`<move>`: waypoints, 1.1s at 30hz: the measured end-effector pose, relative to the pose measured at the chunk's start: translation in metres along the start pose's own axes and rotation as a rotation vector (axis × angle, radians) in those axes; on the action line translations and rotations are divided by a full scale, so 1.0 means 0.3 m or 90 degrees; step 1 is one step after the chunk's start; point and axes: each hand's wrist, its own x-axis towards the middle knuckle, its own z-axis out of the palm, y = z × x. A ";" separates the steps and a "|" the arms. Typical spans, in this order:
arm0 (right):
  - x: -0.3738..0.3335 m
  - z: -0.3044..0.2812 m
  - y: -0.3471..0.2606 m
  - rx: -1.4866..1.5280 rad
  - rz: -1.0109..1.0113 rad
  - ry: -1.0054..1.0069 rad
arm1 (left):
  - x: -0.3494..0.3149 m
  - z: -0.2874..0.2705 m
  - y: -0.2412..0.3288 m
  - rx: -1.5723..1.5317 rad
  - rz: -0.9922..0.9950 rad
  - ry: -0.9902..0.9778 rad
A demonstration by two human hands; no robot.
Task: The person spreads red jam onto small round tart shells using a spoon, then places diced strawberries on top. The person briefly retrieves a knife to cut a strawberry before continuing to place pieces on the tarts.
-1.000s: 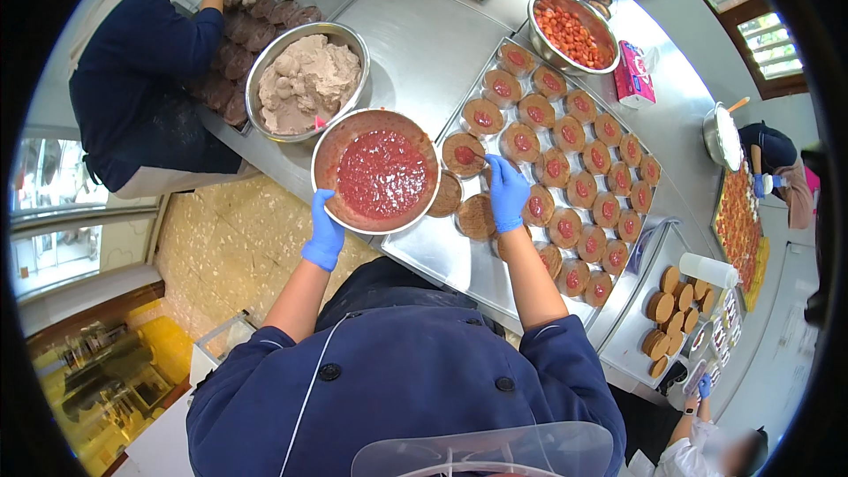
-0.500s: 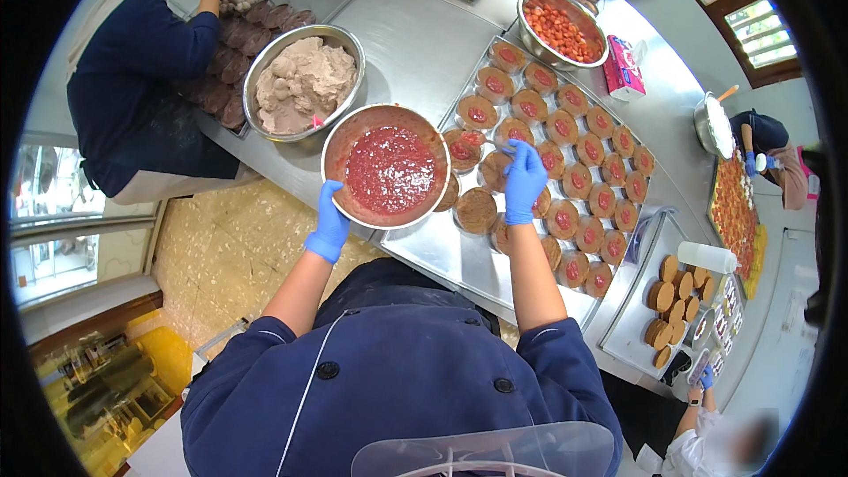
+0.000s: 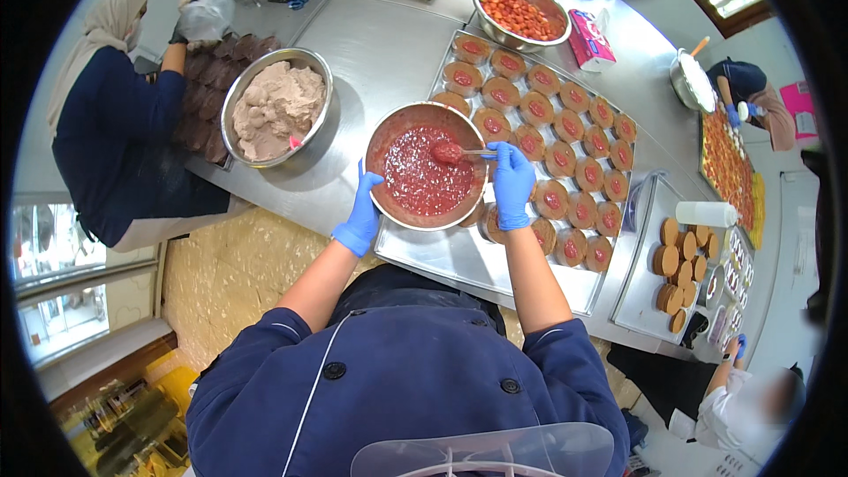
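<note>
My left hand (image 3: 359, 215), in a blue glove, grips the left rim of a metal bowl (image 3: 378, 178). Chunky red fruit sauce (image 3: 415, 178) covers the bowl's bottom. In my gloved right hand (image 3: 513, 187) is the handle of a spoon (image 3: 475, 153), its head loaded with sauce and held over the bowl. The bowl hangs above the left part of a large metal tray (image 3: 424, 252), hiding some of what stands there. Rows of clear cups with brown tops (image 3: 552, 199) fill the tray, many with a red dab in the middle.
Left of my bowl sits a bowl of pale brown cream (image 3: 323, 115). Beyond the tray are a bowl of chopped red fruit (image 3: 565, 28) and a pink tissue pack (image 3: 590, 41). To the right, a tray (image 3: 638, 300) carries round cakes. Other people stand at left, far right and lower right.
My right hand has brought the spoon from over the cups back to the bowl, its head now full of sauce. The bowl has moved right, over the tray's left part.
</note>
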 end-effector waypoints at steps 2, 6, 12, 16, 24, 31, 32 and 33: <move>0.006 -0.054 0.003 0.096 0.079 0.012 | 0.011 0.019 -0.010 -0.006 -0.027 0.001; 0.021 -0.139 0.014 0.221 0.154 0.054 | 0.033 0.048 -0.003 -0.019 -0.063 -0.010; 0.013 -0.168 0.124 0.131 0.039 0.166 | 0.003 0.005 0.073 -0.009 -0.042 -0.018; -0.017 -0.126 0.205 -0.244 -0.152 0.123 | -0.001 -0.048 0.114 -0.043 -0.008 0.015; -0.062 -0.126 0.228 -0.293 -0.216 0.123 | -0.031 -0.103 0.136 -0.060 0.007 0.051; -0.003 -0.141 0.165 -0.040 0.025 0.206 | -0.040 -0.090 0.123 -0.027 0.006 0.025; 0.001 -0.162 0.134 0.041 0.043 0.194 | -0.039 -0.092 0.119 -0.024 -0.011 0.025; 0.005 -0.185 0.097 0.146 0.146 0.197 | -0.038 -0.093 0.112 -0.024 -0.024 0.034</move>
